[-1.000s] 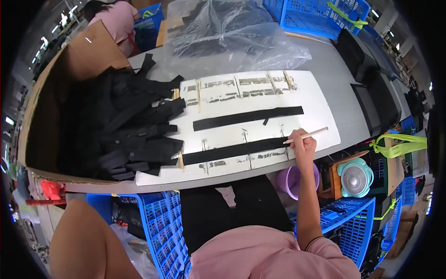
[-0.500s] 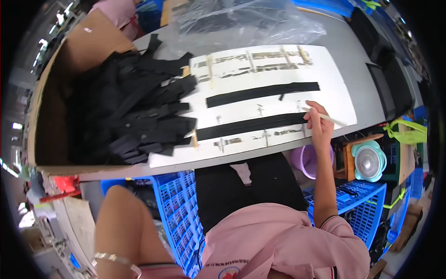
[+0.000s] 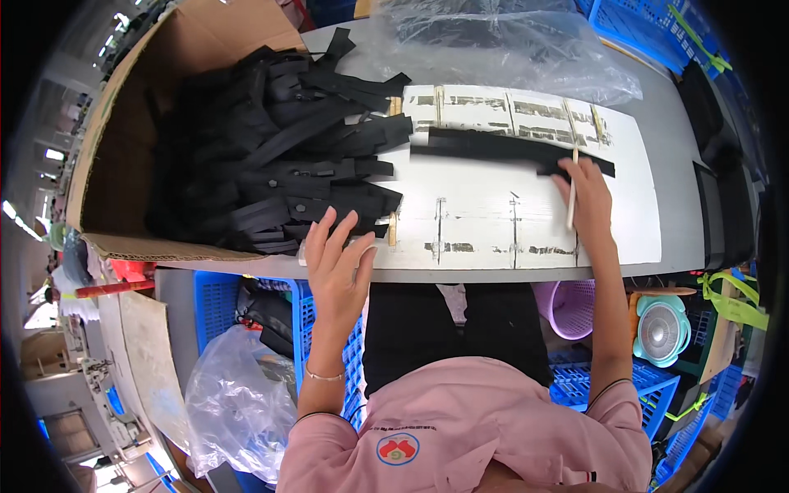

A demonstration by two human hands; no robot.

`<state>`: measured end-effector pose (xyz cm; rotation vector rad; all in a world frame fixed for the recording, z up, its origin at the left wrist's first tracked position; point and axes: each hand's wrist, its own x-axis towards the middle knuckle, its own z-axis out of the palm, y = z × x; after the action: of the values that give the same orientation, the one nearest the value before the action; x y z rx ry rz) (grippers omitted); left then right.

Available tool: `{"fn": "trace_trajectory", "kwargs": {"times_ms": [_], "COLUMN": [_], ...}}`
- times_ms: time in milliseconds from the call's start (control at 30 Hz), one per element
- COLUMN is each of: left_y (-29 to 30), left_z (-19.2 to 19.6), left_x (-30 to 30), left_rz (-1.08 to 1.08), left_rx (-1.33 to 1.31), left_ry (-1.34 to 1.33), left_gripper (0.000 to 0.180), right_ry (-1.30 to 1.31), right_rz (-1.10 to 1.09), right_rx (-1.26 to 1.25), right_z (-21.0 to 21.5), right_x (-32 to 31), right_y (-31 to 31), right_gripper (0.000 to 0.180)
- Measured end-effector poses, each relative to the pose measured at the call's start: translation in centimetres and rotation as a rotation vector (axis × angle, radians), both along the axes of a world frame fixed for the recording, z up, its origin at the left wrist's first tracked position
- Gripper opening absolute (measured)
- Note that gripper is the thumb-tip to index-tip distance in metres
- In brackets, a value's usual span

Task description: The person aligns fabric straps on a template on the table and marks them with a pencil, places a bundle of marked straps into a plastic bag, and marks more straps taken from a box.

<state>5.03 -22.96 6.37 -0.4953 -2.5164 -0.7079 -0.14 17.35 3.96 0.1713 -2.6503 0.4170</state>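
Observation:
My right hand [image 3: 589, 201] is closed over the right end of a black fabric strip [image 3: 481, 156], with a thin pale stick [image 3: 572, 197] held in the same fingers. The strip lies against a second black strip [image 3: 460, 138], partly overlapping it, across a white board [image 3: 477, 187] with dark marks and tan tape. My left hand [image 3: 334, 259] is open, fingers spread, over the board's near left corner and close to a pile of black strips [image 3: 279, 148]. Those strips spill from a cardboard box [image 3: 115, 148] onto the board.
Clear plastic sheeting [image 3: 493, 41] lies along the table's far side. Dark boxy items [image 3: 713, 197] stand at the right. Below the near edge are blue crates [image 3: 608, 380], a purple bin [image 3: 571, 311], a small turquoise fan [image 3: 660, 330] and a plastic bag [image 3: 242, 403].
My right hand has carried the nearer strip away from me, up to the other strip. My left hand has come up from below the table to the board's left corner. The view has shifted.

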Motion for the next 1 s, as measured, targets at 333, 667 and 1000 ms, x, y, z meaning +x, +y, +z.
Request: {"fn": "trace_trajectory", "kwargs": {"times_ms": [333, 667, 1000], "left_y": [2.1, 14.2, 5.6], "left_z": [-1.9, -1.9, 16.8], "left_x": [-2.0, -1.2, 1.4], "left_rz": [-0.046, -0.511, -0.068], "left_rx": [0.023, 0.279, 0.808], "left_ry": [0.078, -0.113, 0.956], "left_gripper": [0.018, 0.019, 0.059], "right_ry": [0.117, -0.233, 0.391], "right_rz": [0.014, 0.103, -0.436], "right_rx": [-0.196, -0.973, -0.598], "right_z": [-1.3, 0.2, 3.9], "right_x": [2.1, 9.0, 10.9], "right_y": [-5.1, -7.4, -0.4], "right_gripper": [0.038, 0.019, 0.023]}}
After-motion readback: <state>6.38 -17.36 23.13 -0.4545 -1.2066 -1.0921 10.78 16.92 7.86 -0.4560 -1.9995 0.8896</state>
